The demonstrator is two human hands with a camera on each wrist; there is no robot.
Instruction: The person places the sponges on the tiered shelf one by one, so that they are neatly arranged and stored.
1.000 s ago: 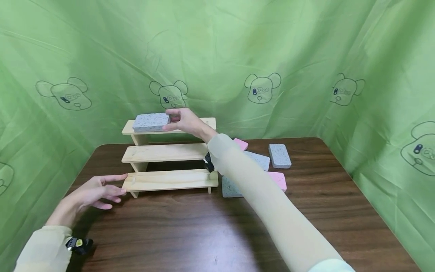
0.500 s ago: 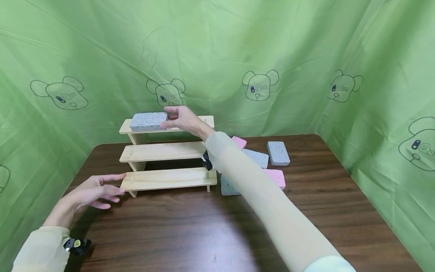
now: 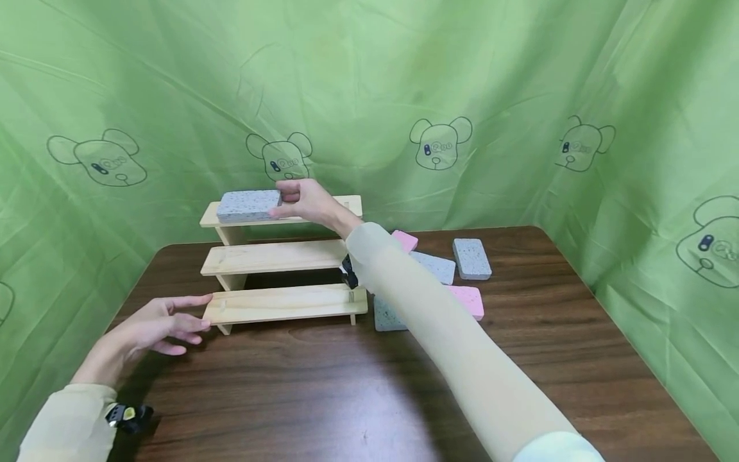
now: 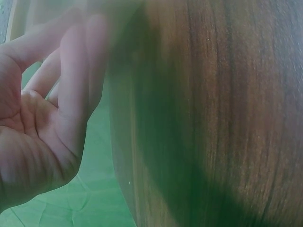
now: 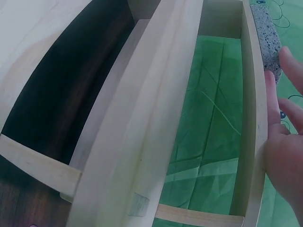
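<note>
A three-step wooden shelf (image 3: 283, 256) stands on the dark wooden table (image 3: 358, 385). A grey speckled sponge (image 3: 248, 205) lies on the left part of its top step. My right hand (image 3: 303, 200) reaches over the shelf, its straight fingers touching the sponge's right end. The right wrist view shows the sponge (image 5: 265, 38) just past the fingertips (image 5: 289, 59), above the steps (image 5: 142, 132). My left hand (image 3: 156, 324) rests open on the table, one fingertip at the left end of the bottom step. In the left wrist view the left hand (image 4: 42, 118) holds nothing.
Several loose sponges lie right of the shelf: a pink one (image 3: 405, 240), two grey ones (image 3: 435, 267) (image 3: 471, 258), another pink one (image 3: 469, 300) and a grey-blue one (image 3: 385, 316). Green cloth (image 3: 635, 160) walls in the table on three sides.
The head view has shifted slightly. Both hands, the sponge and the shelf keep their places relative to one another.
</note>
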